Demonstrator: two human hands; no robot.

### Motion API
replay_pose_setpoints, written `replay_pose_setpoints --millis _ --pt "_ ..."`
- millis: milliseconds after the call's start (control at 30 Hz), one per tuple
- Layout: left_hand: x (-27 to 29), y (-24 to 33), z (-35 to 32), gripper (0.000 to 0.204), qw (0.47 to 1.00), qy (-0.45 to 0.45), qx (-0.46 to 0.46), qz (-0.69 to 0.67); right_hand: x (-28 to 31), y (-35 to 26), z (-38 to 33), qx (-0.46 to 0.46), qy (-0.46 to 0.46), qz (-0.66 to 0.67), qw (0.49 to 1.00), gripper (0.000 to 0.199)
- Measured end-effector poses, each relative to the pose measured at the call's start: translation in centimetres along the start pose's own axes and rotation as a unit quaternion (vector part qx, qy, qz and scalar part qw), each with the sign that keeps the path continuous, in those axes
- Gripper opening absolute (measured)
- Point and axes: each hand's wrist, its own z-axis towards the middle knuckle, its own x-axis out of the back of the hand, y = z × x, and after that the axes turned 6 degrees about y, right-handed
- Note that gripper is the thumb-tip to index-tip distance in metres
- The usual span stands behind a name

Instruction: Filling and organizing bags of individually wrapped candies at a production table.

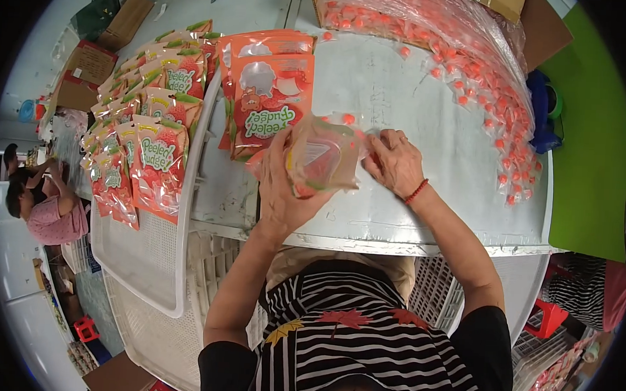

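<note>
Head view: left hand (pixel 284 189) curled round gaping pouch (pixel 328 161); right hand (pixel 397 164) beside it, fingers bent, hold unclear.

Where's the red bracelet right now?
In the head view, the red bracelet is right of centre, around the wrist of the person's right hand, over the pale table.

orange-red pouches (pixel 301 69) with green-and-white lettering (pixel 271 122), bright red candies (pixel 465 73), pale blue-grey table (pixel 368 215), white tray (pixel 143 247), black shirt (pixel 357 295) with white stripes, red and yellow leaves (pixel 342 319), red bracelet (pixel 416 192), bright green surface (pixel 595 138), co-worker's pink top (pixel 57 224)
</note>
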Motion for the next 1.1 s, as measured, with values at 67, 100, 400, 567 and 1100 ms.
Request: replay_pose_setpoints --millis 67,100,400,567,1100 --pt "-0.3 -0.4 0.2 0.110 0.997 0.006 -0.049 0.064 -0.5 0.2 0.0 -0.049 0.010 0.042 0.998 0.023" --pt "-0.3 -0.3 0.3 0.110 0.996 0.008 -0.051 0.066 -0.6 0.4 0.2 -0.046 0.013 0.043 0.998 0.023" --pt "-1.2 -0.3 0.5 0.102 0.986 -0.051 -0.036 0.154 4.2 -4.2 9.1 -0.454 0.224 0.589 0.630 0.016" --pt "-2.5 0.3 0.9 0.102 0.992 -0.014 -0.026 0.119 1.8 -5.2 9.4 -0.426 0.205 0.682 0.558 0.012" --pt "-2.1 0.4 1.6 0.111 0.997 -0.072 0.022 -0.006 6.0 -8.0 8.6 -0.284 0.108 0.559 0.772 0.053"
